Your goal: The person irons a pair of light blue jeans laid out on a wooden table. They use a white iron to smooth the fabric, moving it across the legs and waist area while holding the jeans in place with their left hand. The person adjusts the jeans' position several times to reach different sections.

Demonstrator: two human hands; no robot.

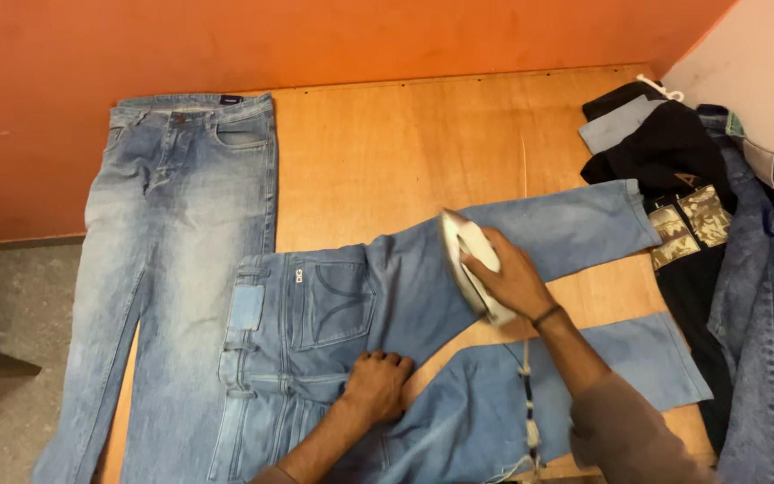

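Jeans [387, 305], light blue, are spread across the wooden counter [387, 134], waistband to the left, legs running right. An iron [469, 264], white, is held on the upper leg near the thigh; the right hand [514, 278] is closed round its handle. The left hand [376, 384] is pressed flat, fingers curled, on the seat just beside the crotch seam, nothing gripped. A second pair [167, 269] is laid flat along the left edge. A dark shirt [674, 170] and more denim [768, 296] are piled at right. Risks, as judged: denim could be scorched if the iron is rested in one spot; the cord [528, 394], draped over the lower leg, could snag.
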